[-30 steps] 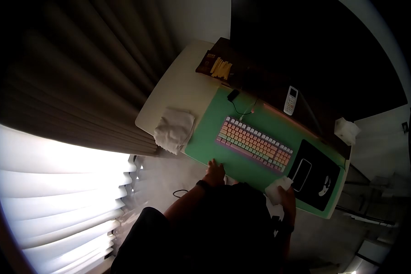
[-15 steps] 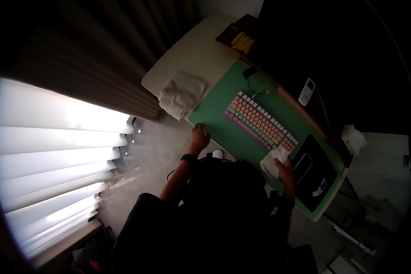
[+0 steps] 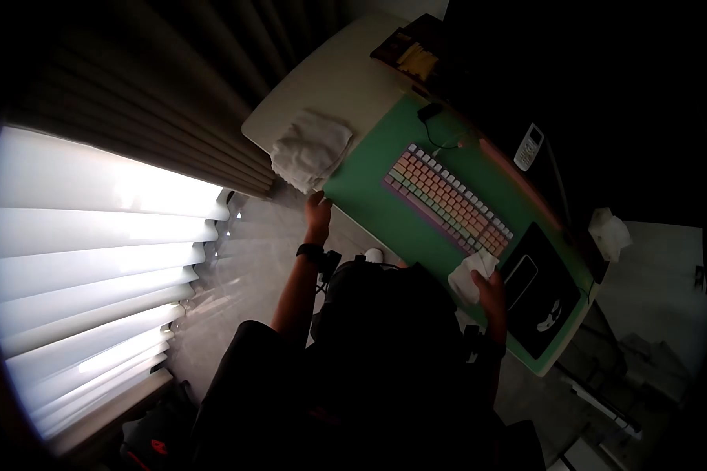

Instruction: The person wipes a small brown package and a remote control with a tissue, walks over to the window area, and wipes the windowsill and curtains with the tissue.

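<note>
White cloth (image 3: pixel 465 284), bunched up, is in the person's right grip (image 3: pixel 487 292), fingers closed on it and thumb on top; it sits over the near edge of the green mat (image 3: pixel 365 184), just beside the corner of the keyboard (image 3: pixel 447 200). To its right lies a black pad (image 3: pixel 553 271) with a phone (image 3: pixel 520 280) and a mouse (image 3: pixel 549 315). Left grip (image 3: pixel 319 206), fingers partly curled, is at the edge of the worktop (image 3: pixel 345 67), right by a folded pale cloth (image 3: pixel 312 145); whether it has hold of that, I cannot tell. Beyond the mat is a white remote (image 3: pixel 528 147).
</note>
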{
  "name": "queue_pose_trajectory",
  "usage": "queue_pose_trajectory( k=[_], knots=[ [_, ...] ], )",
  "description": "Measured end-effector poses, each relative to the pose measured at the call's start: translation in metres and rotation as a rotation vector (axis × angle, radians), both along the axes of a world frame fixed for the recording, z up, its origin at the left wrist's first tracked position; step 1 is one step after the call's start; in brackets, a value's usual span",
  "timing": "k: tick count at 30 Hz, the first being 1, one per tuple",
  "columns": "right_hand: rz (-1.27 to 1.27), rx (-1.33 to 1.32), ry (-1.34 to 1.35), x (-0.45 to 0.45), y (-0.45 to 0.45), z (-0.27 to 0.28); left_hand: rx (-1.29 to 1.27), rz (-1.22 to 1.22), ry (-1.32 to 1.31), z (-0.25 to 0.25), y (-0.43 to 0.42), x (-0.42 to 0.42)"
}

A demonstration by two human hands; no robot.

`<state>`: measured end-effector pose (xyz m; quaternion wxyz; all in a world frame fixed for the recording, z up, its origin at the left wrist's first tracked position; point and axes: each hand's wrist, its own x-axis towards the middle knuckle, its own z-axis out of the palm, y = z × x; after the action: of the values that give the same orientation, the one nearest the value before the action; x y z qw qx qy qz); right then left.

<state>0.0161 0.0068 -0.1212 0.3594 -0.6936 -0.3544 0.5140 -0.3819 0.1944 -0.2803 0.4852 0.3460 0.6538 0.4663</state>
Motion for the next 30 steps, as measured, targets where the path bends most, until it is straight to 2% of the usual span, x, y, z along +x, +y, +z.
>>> queue_pose_trajectory(
  k=[1,4,7,10,11,13,16,19,21,30],
  knots=[
    [0.005,-0.003,0.007,0.001,0.000,-0.001,0.027,-0.005,-0.023,0.005,-0.002,0.002],
    [0.009,-0.004,0.026,0.003,-0.001,-0.001,0.082,0.139,-0.399,0.049,-0.010,0.018],
    [-0.001,-0.003,0.033,0.003,-0.001,0.000,0.187,0.051,-0.084,0.055,-0.011,0.032],
    [0.003,-0.019,0.030,0.005,-0.001,-0.001,0.263,-0.228,0.242,0.089,-0.021,0.055],
    [0.005,-0.029,0.034,0.004,0.000,0.001,0.416,-0.309,0.377,0.090,-0.023,0.058],
    [0.009,-0.033,0.029,0.004,0.000,0.001,0.537,-0.498,0.407,0.097,-0.025,0.069],
    [0.017,-0.026,0.019,0.005,-0.002,-0.001,0.482,-0.668,0.509,0.104,-0.035,0.084],
    [0.013,-0.042,0.026,0.005,-0.005,0.001,0.337,-0.821,0.472,0.110,-0.040,0.090],
    [0.005,-0.028,0.031,0.004,-0.008,-0.002,0.344,-0.910,0.505,0.105,-0.042,0.091],
    [0.050,0.000,0.051,0.000,-0.012,-0.008,0.310,-1.156,0.603,0.100,-0.047,0.102]
  ],
)
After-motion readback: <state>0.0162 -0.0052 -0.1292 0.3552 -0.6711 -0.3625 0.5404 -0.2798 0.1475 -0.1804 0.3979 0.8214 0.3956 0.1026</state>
